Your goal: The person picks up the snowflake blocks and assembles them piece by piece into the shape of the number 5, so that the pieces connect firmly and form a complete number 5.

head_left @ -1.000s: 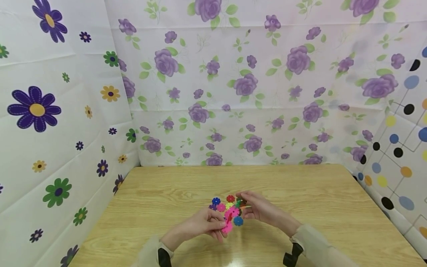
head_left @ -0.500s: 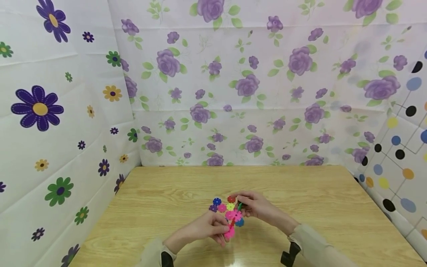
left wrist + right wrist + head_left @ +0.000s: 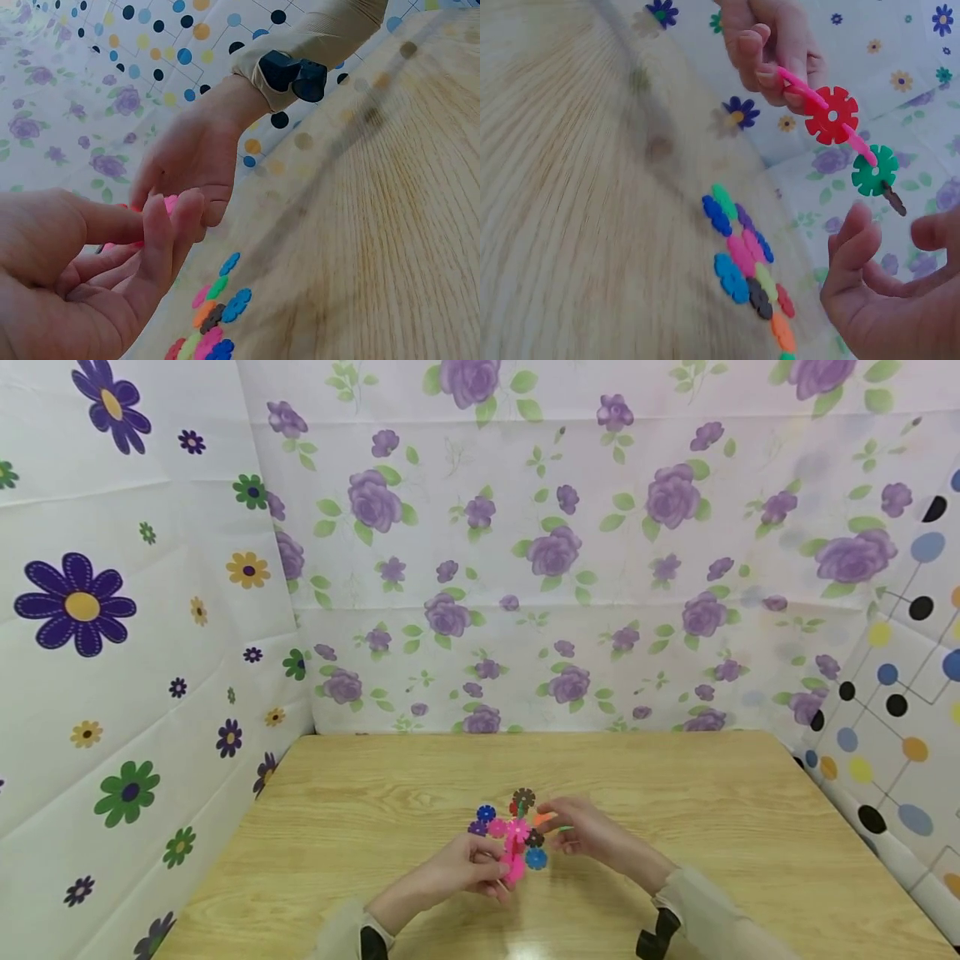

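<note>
My left hand (image 3: 468, 867) pinches the pink snowflake disc (image 3: 795, 84) at the near end of a short chain of slotted plastic discs. Beyond it in the right wrist view come a red disc (image 3: 832, 115), another pink one, a green disc (image 3: 875, 171) and a brown disc (image 3: 895, 199) at the far tip. My right hand (image 3: 592, 835) is just to the right of the chain, its thumb and fingers apart, close to the brown disc with a gap between. In the left wrist view my left fingers (image 3: 157, 240) hide most of the chain.
Several loose snowflake discs lie in a cluster on the wooden table under the hands, among them a light blue disc (image 3: 731, 277), an orange disc (image 3: 782, 331) and a dark blue disc (image 3: 486, 812). Patterned cloth walls (image 3: 555, 552) enclose the table (image 3: 360, 777) behind and at both sides.
Half a second ago my right fingers were on the brown disc; they have since let go and drawn back right. The chain has swung from leaning right to nearly upright in my left hand.
</note>
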`<act>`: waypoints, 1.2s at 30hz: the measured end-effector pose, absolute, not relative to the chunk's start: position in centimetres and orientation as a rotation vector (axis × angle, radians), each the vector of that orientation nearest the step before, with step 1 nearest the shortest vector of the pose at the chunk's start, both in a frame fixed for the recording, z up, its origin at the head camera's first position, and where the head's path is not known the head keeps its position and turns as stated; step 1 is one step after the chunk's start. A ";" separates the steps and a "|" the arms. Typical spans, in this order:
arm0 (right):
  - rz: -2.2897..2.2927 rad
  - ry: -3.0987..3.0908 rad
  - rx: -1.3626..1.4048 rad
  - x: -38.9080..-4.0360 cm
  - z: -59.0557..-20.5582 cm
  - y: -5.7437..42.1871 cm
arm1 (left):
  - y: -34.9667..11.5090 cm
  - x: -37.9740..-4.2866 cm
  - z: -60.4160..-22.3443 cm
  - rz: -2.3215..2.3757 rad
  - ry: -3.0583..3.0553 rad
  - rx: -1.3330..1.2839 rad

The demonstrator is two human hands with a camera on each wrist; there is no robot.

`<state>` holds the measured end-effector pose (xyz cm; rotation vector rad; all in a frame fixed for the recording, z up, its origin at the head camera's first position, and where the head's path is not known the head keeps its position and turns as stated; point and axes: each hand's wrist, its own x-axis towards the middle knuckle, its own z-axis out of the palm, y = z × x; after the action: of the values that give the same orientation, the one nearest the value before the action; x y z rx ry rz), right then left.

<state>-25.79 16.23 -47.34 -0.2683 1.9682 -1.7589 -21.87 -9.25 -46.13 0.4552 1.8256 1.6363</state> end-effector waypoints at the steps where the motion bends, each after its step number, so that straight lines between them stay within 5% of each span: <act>1: -1.722 2.006 -0.298 -25.8 -47.5 16.3 | -9.2 -21.9 -46.3 1.645 1.849 0.430; 8: -1.203 2.510 -0.612 -25.2 -49.6 15.6 | -9.2 -22.2 -47.7 1.715 1.939 0.297; 17: -0.924 2.816 -0.545 -25.0 -50.7 13.1 | -9.3 -22.8 -48.7 1.792 1.968 0.192; 36: -1.482 2.509 -0.832 -24.8 -48.6 14.5 | -9.2 -23.7 -48.7 1.883 1.836 0.152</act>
<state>-24.82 14.48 -48.63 -0.8325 2.5094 -1.4822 -23.68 -9.23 -48.69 0.1524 1.8360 1.8831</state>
